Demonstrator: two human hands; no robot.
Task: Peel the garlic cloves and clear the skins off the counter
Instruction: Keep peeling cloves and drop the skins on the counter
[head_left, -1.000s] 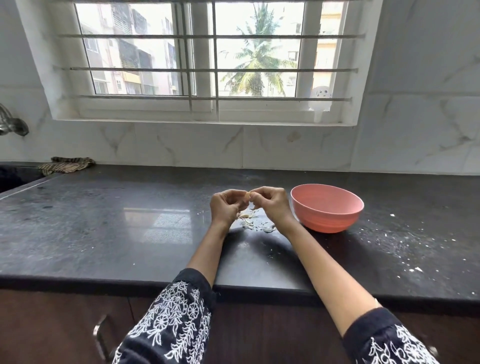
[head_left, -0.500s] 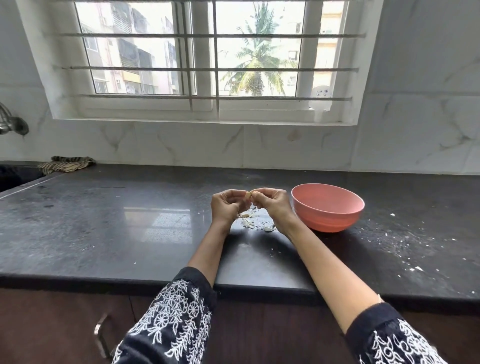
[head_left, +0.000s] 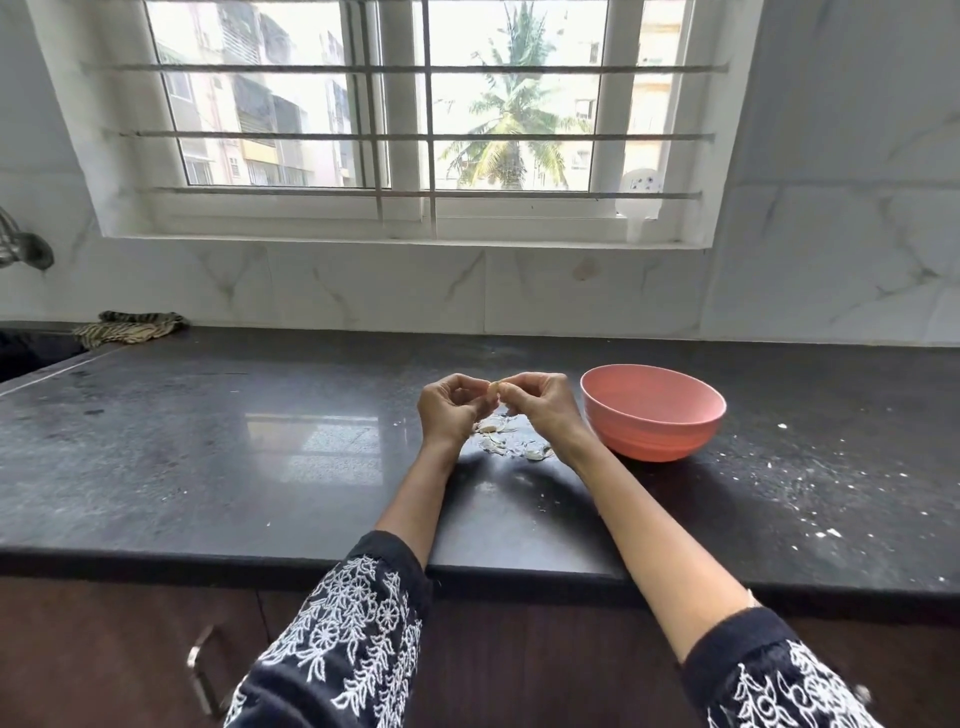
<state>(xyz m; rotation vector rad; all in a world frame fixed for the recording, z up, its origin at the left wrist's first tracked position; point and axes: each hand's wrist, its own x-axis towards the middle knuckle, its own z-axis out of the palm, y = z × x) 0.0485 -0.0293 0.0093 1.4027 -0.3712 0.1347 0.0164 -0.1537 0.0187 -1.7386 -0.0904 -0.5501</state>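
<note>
A small pale garlic clove (head_left: 494, 387) is pinched between the fingertips of my left hand (head_left: 451, 411) and my right hand (head_left: 540, 408), held just above the black counter (head_left: 260, 467). Both hands have curled fingers and meet at the clove. Under them lies a little heap of garlic skins and cloves (head_left: 506, 444) on the counter. A pink bowl (head_left: 652, 411) stands directly right of my right hand; its inside is not visible from here.
White flecks (head_left: 810, 499) are scattered over the counter right of the bowl. A striped cloth (head_left: 130, 327) lies at the back left by the sink edge. A tiled wall and barred window rise behind. A cabinet handle (head_left: 200, 670) sits below the counter's front edge.
Both hands stay at the same spot holding the clove. The fingers have shifted slightly around it; nothing else has moved.
</note>
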